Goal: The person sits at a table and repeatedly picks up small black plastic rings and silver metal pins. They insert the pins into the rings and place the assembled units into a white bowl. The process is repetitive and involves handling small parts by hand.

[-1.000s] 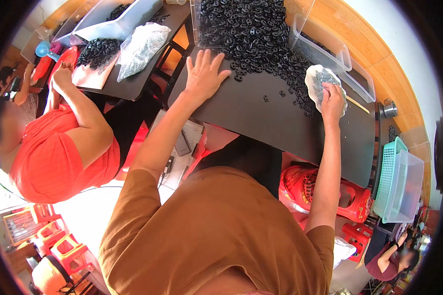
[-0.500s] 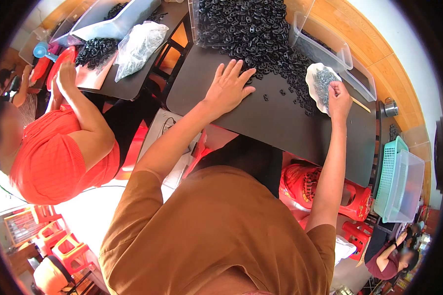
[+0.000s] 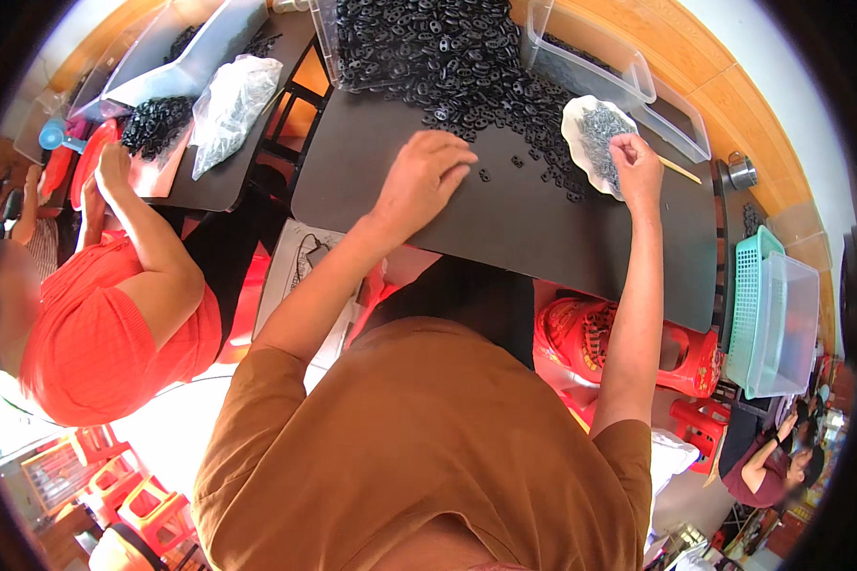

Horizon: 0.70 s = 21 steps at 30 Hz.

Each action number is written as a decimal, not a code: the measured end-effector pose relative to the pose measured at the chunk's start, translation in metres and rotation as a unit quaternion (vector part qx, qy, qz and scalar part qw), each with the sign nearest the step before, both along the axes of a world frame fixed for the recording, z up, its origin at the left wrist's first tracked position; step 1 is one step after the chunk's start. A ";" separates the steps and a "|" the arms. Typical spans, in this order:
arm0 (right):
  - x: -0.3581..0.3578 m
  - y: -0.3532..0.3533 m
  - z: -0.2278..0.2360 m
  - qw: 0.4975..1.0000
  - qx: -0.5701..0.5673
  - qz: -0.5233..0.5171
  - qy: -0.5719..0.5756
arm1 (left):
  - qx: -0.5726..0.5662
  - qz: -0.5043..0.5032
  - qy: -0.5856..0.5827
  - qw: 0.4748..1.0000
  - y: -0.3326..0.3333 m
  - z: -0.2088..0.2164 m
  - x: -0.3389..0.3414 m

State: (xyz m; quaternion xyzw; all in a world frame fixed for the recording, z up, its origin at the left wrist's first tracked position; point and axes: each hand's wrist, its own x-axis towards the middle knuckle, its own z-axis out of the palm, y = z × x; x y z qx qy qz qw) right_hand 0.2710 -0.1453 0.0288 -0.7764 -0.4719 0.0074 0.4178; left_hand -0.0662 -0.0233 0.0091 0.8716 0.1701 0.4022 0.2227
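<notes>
My left hand (image 3: pixel 423 183) is over the dark table (image 3: pixel 352 152), beside the near edge of a heap of small black plastic pieces (image 3: pixel 428 48) with holes in them. Its fingers are curled in toward the thumb, and whatever lies between them is hidden. At the right, a pale scalloped dish (image 3: pixel 575 128) holds many small grey pieces (image 3: pixel 604 128), too tiny to make out singly. My right hand (image 3: pixel 640 173) pinches at the dish's right side, fingertips among the grey pieces. What the pinch holds does not show.
Clear plastic bins (image 3: pixel 590 81) stand at the far right of the table. A yellowish stick (image 3: pixel 681 171) juts out by the dish. Green basket (image 3: pixel 747 314) and metal cup (image 3: pixel 742 171) are farther right. At left, a co-worker in red (image 3: pixel 124 314) sits by another table with a plastic bag (image 3: pixel 230 109).
My left hand was spread flat by the heap; its fingers have now drawn together. My right hand stays pinching at the dish. The whole view has shifted slightly.
</notes>
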 end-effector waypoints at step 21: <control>-0.025 0.005 0.003 0.925 0.127 0.168 0.316 | -0.187 -0.137 0.014 0.973 0.007 0.029 0.166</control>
